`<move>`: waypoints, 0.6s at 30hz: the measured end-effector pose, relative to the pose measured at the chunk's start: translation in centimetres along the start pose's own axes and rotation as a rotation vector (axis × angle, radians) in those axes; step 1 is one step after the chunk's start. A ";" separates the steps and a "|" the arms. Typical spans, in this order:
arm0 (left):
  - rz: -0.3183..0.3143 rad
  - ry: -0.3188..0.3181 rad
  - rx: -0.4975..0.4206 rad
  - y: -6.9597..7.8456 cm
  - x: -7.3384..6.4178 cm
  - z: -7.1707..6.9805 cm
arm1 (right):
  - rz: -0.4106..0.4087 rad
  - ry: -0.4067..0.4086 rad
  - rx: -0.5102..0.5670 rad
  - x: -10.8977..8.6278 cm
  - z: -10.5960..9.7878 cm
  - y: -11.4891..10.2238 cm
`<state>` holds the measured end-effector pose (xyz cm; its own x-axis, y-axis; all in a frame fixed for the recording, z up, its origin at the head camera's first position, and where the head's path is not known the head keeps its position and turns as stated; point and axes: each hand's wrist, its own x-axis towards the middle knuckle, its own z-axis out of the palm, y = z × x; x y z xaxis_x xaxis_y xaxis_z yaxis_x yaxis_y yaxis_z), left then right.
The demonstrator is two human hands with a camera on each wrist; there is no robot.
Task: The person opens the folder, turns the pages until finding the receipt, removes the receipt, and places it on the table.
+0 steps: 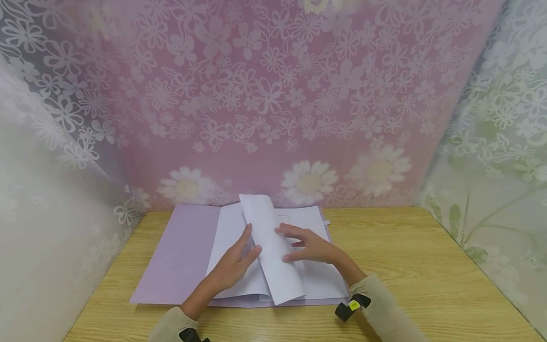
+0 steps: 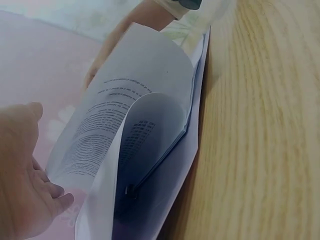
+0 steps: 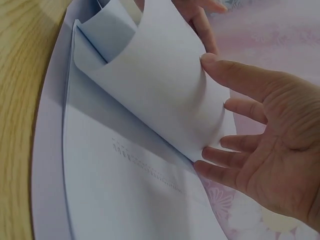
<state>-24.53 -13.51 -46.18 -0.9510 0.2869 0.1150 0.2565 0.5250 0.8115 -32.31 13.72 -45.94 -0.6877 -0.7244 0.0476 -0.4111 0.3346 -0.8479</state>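
Observation:
A lilac folder lies spread on the table, with white sheets inside it. One or more sheets stand up as a curled page near the middle. My left hand is at the page's left side, thumb and fingers apart; whether it touches the paper I cannot tell. On the other side, my right hand has its fingers spread, and its fingertips rest against the page in the right wrist view. Printed lines cover a sheet in the left wrist view, where a small dark fastener shows low inside the folder.
The wooden table extends to both sides of the folder. A pink flowered sheet hangs behind it, with pale flowered sheets at the sides. A small white tab sticks out at the folder's right edge.

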 end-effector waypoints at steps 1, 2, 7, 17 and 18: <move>-0.003 0.004 0.002 0.1 0.0 -0.1 | -0.010 -0.001 0.000 0.0 0.1 -0.1; -0.005 0.011 0.010 0.0 0.0 -0.2 | -0.018 -0.003 -0.003 0.0 0.1 -0.1; -0.045 0.028 0.009 -0.3 0.2 -1.7 | -0.041 -0.016 0.008 0.2 0.5 -0.5; -0.144 -0.042 0.017 -1.6 0.3 -5.2 | -0.038 -0.049 -0.014 0.4 1.8 -0.9; -0.160 -0.054 0.024 -1.9 0.2 -5.4 | -0.045 -0.050 -0.025 0.4 1.9 -0.9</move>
<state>-26.18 -18.75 -44.59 -0.9695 0.2408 -0.0458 0.1075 0.5859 0.8032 -31.06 11.97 -46.18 -0.6379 -0.7680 0.0582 -0.4558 0.3156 -0.8322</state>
